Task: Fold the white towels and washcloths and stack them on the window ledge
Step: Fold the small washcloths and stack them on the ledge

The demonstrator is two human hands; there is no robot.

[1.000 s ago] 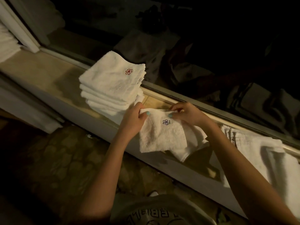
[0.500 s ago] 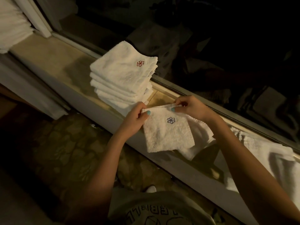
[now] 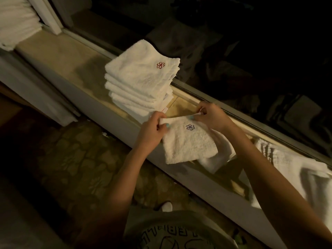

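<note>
At centre frame a white terry washcloth, folded double with a small blue flower stitched near its top edge, hangs over the window ledge. The left hand pinches its upper left corner and the right hand pinches the upper right. Just above and left of it stands a stack of folded washcloths.

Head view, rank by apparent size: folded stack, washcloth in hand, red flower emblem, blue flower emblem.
1. folded stack
2. washcloth, partly doubled under itself
3. red flower emblem and blue flower emblem: about alike, so not ranked
</note>
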